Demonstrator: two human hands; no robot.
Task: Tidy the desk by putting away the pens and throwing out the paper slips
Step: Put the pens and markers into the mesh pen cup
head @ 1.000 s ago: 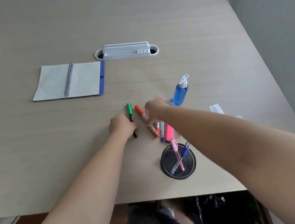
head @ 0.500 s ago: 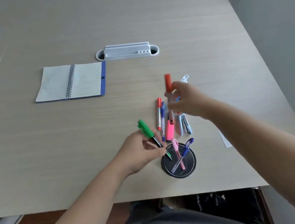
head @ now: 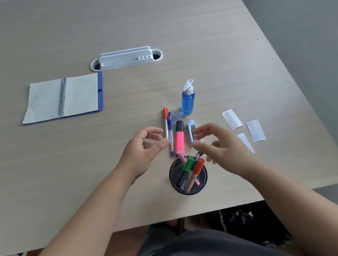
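A black round pen cup (head: 203, 177) stands near the desk's front edge, holding a green marker (head: 188, 164), an orange marker (head: 198, 166) and other pens. Just behind it lie a red-capped pen (head: 166, 121), a blue pen (head: 171, 134), a pink highlighter (head: 179, 138) and a pale blue stapler (head: 192, 130). My left hand (head: 145, 148) hovers empty, fingers apart, left of the blue pen. My right hand (head: 218, 144) is above the cup's right side, fingers spread, holding nothing. Three white paper slips (head: 231, 119) (head: 255, 130) (head: 245, 142) lie to the right.
A blue spray bottle (head: 188, 100) stands behind the pens. An open spiral notebook (head: 63, 97) lies at the left. A white desk organiser (head: 125, 58) sits over a cable slot further back. The desk's right edge runs close to the slips.
Both hands lifted a marker off the desk, the left the green one, the right the orange one. Both markers now stand in the cup and the hands are empty.
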